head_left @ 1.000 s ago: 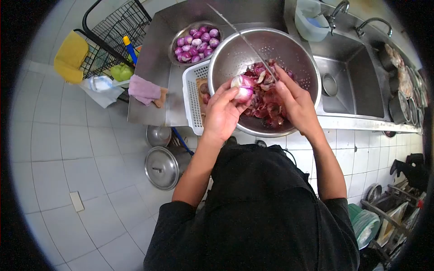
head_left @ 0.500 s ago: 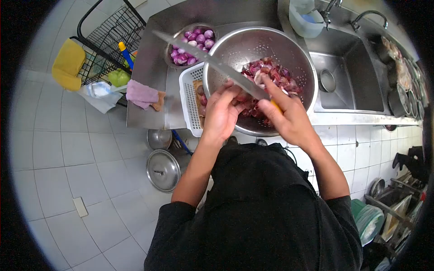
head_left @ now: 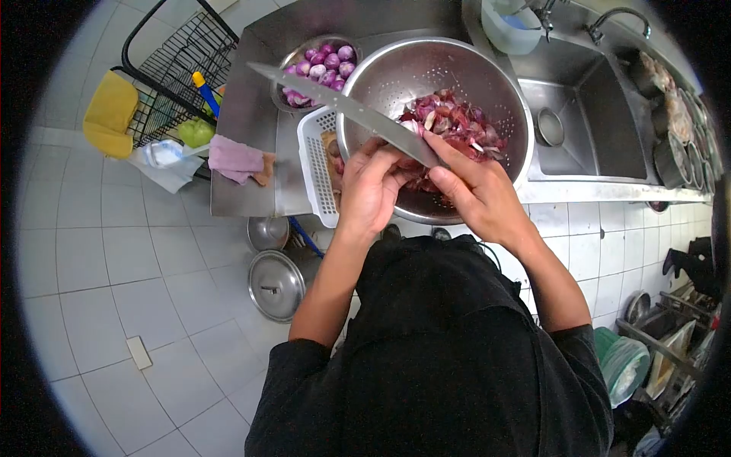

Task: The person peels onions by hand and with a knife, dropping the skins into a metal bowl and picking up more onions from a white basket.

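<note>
1. Head view: the left hand (head_left: 367, 186) curls around an onion (head_left: 413, 127), mostly hidden by the blade, probably to steady it.
2. The right hand (head_left: 483, 194) is closed on the knife (head_left: 358, 114), index finger forward, likely for control; the blade slants over the left fingers.
3. Both work above the steel colander (head_left: 381, 76), presumably so skins (head_left: 457, 122) drop inside.
4. Peeled onions (head_left: 327, 65) sit in a bowl (head_left: 277, 84) just beyond, within easy reach; the white basket (head_left: 310, 160) hugs the colander's left side.
5. Edges now: colander and basket reach the front of the desk (head_left: 244, 99). The blade crosses the colander's rim towards the bowl, so sideways room looks tighter there than over the skins.
</note>
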The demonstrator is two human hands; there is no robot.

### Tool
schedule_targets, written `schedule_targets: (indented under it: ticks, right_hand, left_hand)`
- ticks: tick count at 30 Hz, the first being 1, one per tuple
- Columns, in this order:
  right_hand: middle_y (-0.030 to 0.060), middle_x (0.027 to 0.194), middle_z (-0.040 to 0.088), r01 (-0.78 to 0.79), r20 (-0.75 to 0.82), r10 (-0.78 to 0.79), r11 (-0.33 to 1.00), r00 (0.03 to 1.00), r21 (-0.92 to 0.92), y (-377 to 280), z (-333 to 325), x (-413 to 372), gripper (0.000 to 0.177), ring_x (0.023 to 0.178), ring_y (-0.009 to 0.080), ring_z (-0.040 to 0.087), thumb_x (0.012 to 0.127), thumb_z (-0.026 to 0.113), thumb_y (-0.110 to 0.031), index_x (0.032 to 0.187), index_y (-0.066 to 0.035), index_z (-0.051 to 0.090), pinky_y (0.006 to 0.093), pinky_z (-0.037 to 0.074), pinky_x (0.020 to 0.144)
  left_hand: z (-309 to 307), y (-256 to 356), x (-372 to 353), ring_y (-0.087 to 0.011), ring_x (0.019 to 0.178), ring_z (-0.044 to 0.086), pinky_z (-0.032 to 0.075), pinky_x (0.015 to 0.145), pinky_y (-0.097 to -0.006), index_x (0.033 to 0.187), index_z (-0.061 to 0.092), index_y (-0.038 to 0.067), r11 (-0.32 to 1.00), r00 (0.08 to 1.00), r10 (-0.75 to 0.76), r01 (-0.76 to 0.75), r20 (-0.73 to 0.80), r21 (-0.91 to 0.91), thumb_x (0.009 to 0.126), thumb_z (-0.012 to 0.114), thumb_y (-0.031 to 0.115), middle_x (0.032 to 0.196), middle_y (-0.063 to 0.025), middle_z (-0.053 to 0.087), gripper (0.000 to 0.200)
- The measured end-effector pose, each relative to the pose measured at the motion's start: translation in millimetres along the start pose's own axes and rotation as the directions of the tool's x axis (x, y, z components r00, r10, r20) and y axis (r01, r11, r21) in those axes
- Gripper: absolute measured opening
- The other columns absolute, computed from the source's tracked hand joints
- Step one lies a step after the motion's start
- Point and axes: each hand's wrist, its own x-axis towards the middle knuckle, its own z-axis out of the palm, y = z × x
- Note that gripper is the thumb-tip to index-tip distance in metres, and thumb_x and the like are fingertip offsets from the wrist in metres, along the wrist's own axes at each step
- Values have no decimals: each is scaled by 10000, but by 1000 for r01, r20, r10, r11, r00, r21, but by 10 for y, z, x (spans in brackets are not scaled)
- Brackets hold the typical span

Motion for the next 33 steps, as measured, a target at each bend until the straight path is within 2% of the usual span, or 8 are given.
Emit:
schedule_targets:
  ticks: [7, 10, 11, 16, 18, 24, 29, 33]
  right_hand:
    - [275, 861, 673, -80, -42, 80, 997, 996, 0, -20, 9, 10, 452, 847, 411, 690, 973, 557, -317, 1350, -67, 564, 426, 520, 794]
    - [277, 886, 679, -29, -175, 42, 997, 984, 74, 197, 57, 70, 452, 873, 376, 710, 975, 559, -330, 1351, -80, 571, 396, 521, 818]
    - [238, 1015, 708, -67, -161, 88, 989, 983, 132, 258, 27, 97, 478, 972, 280, 706, 985, 553, -360, 1357, -59, 567, 356, 494, 892]
    - [156, 1258, 648, -212, 3, 229, 900, 974, 381, 209, -64, 85, 551, 1187, 181, 563, 1012, 511, -387, 1405, -1, 498, 313, 394, 1045]
    - [174, 1257, 645, -244, 74, 234, 894, 969, 375, 186, -57, 49, 559, 1202, 200, 566, 1014, 507, -384, 1423, -5, 476, 321, 390, 1053]
    - [241, 1223, 643, -122, 59, 111, 954, 992, 274, 30, 22, 16, 544, 1179, 292, 612, 999, 531, -363, 1422, -27, 476, 354, 423, 1022]
    - [238, 1122, 685, -101, 13, 100, 981, 995, 165, 53, 42, 25, 471, 1093, 302, 667, 997, 532, -344, 1366, -51, 550, 352, 469, 962]
    - [244, 1124, 685, -117, -44, 131, 964, 990, 241, 75, 67, 20, 438, 1086, 270, 669, 1003, 528, -331, 1325, -40, 586, 340, 475, 947]
  left_hand:
    - [-6, -35, 21, -165, 962, 641, 530, 875, -364, 1214, 573, 9, 1000, 1000, -11, 11, -1, -8, 961, 560, 82, 1076, -76, 656, 263]
    - [-69, -29, 43, -170, 981, 637, 525, 881, -365, 1268, 545, -1, 999, 999, -33, 33, -4, -7, 957, 564, 85, 1120, -84, 651, 323]
    - [-83, -25, 43, -170, 987, 635, 523, 883, -366, 1286, 536, -5, 999, 999, -41, 41, -4, -1, 957, 565, 86, 1135, -87, 649, 343]
    - [-78, -36, 29, -178, 996, 638, 525, 882, -361, 1311, 522, 4, 998, 998, -52, 51, -22, -39, 958, 566, 80, 1161, -96, 646, 364]
    - [-92, -57, 41, -183, 1003, 640, 527, 882, -362, 1294, 529, 10, 998, 999, -44, 43, -20, -40, 961, 565, 79, 1160, -97, 646, 342]
    - [-44, -78, 49, -193, 1028, 644, 535, 883, -370, 1273, 520, 23, 999, 1000, -28, 28, -1, -41, 971, 553, 69, 1149, -103, 647, 308]
    - [-86, -114, 55, -206, 1044, 643, 542, 888, -370, 1291, 493, 13, 999, 1000, -19, 20, 4, -41, 961, 551, 43, 1163, -116, 640, 337]
    - [-64, -101, 45, -220, 1065, 636, 543, 895, -367, 1329, 468, -10, 1000, 1000, -9, 9, -1, -22, 949, 549, 21, 1198, -138, 624, 390]
